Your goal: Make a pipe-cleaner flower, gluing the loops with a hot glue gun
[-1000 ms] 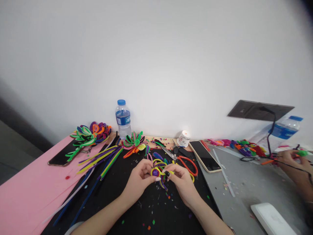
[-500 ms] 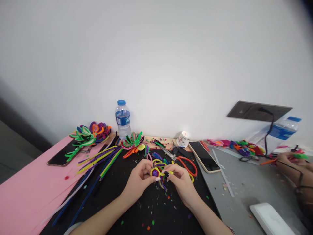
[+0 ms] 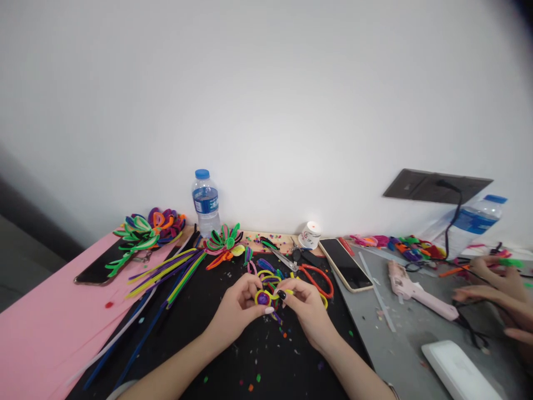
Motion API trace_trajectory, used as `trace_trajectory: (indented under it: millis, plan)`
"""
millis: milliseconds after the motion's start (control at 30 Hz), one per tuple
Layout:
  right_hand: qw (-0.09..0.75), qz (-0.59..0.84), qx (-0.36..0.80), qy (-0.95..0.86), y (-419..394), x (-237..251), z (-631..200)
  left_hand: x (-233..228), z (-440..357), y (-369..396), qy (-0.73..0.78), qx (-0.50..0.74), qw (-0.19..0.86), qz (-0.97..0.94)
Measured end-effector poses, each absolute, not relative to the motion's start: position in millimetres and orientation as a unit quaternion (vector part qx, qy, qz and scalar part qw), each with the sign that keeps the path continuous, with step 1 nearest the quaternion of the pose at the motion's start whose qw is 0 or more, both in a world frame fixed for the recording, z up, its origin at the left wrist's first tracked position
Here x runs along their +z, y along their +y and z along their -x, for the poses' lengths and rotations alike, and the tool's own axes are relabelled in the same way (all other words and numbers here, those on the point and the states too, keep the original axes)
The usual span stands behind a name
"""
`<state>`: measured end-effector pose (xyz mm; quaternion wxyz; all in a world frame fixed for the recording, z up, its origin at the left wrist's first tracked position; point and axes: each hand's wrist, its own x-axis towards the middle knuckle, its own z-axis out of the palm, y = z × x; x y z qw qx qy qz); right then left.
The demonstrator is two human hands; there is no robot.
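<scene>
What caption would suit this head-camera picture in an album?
Both hands, left hand and right hand, pinch a yellow-and-purple pipe-cleaner flower over a black mat beside orange-handled scissors.

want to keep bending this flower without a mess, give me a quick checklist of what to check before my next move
1. Both hands on the piece: left hand and right hand pinch the small purple and yellow pipe-cleaner flower: ok.
2. Piece in clear sight: its purple centre shows between the fingertips: ok.
3. Orange-handled scissors close behind the right hand, blades pointing away from it: ok.
4. Spare long pipe cleaners lie left of the left hand, apart from it: ok.
5. Pink glue gun sits on the grey mat by another person's hands, away from yours: ok.
6. Whether the twist is tight: cannot tell.
</scene>
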<state>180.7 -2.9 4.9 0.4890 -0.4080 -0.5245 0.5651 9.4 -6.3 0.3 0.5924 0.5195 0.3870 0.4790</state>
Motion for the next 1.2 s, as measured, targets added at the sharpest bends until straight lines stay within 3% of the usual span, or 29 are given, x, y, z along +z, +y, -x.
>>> trace_trajectory:
  millis: [967,1200]
  plan:
    - [0.48,0.416,0.559,-0.533,-3.6,8.6,-182.7,1.9,-12.7,-8.0,0.389,0.465,0.6,-0.522]
    - [0.504,0.414,0.558,-0.513,-3.4,11.2,-181.3,-1.4,-12.8,-6.5,0.344,0.455,0.647,-0.506]
